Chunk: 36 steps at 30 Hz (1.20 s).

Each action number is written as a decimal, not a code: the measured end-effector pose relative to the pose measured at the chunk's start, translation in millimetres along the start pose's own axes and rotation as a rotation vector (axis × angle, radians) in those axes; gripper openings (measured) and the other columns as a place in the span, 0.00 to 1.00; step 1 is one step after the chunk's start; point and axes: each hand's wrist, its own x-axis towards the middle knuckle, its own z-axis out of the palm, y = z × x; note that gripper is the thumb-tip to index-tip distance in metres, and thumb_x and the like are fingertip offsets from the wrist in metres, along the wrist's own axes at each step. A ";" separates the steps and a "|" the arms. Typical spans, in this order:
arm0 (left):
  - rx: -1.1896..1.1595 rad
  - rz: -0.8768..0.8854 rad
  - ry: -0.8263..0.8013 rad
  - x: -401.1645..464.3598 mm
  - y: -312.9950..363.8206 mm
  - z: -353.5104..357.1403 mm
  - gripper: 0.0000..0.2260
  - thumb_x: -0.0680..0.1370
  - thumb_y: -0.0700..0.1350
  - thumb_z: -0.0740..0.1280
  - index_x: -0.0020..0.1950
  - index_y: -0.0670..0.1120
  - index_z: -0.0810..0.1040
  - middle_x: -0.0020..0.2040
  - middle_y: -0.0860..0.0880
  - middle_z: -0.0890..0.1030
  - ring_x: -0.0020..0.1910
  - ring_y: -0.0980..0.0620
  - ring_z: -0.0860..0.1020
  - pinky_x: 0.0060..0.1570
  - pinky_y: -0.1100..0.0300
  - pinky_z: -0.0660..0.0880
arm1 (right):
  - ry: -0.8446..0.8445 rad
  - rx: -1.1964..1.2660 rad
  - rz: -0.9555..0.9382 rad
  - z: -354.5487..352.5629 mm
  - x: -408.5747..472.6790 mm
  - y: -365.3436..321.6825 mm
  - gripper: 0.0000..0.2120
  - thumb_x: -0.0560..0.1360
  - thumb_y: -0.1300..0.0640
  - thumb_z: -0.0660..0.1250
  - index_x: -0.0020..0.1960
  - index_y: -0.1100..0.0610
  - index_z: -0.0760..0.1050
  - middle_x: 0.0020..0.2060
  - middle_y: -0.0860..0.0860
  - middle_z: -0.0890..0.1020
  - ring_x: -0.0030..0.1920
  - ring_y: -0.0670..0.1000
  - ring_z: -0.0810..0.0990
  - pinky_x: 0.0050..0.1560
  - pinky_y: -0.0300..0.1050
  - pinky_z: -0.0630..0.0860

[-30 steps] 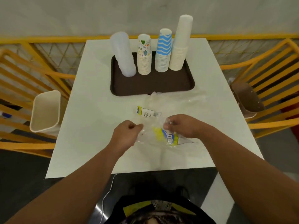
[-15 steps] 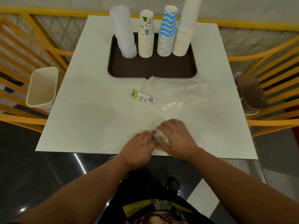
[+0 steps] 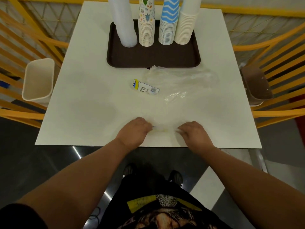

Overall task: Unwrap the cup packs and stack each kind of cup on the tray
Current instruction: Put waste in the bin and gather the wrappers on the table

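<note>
A dark brown tray [image 3: 153, 61] sits at the far side of the white surface [image 3: 85, 100]. Four tall stacks of cups stand in a row along the back of the tray, all upside down. From left to right they are a stack of clear plastic cups [image 3: 124, 25], a stack of paper cups with little pictures [image 3: 146, 25], a stack of blue zigzag cups [image 3: 168, 23] and a stack of plain cream cups [image 3: 185, 23]. The stacks stand close beside each other, and the front half of the tray is bare. Just in front of the tray lies an empty clear wrapper [image 3: 179, 80], crumpled and flat, with a small blue, yellow and white label [image 3: 145, 88] at its left end. Near the front edge of the surface both hands hold a second clear wrapper [image 3: 162, 128] between them. The left hand [image 3: 134, 131] has its fingers curled and pinches the left end. The right hand [image 3: 192, 132] has its fingers curled too and pinches the right end. A cream bin [image 3: 38, 80] hangs by the left edge of the surface; what is in it cannot be seen. A brown bin [image 3: 256, 86] hangs by the right edge, and it looks empty apart from a few pale specks.
</note>
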 end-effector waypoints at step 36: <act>0.191 -0.013 -0.437 3.3 -13.5 3.8 0.29 0.76 0.56 0.32 0.77 0.52 0.40 0.75 0.56 0.37 0.78 0.53 0.39 0.73 0.61 0.32 | -0.256 -0.187 0.187 10.9 -11.2 10.1 0.38 0.72 0.34 0.30 0.78 0.51 0.35 0.75 0.44 0.34 0.74 0.43 0.31 0.73 0.42 0.30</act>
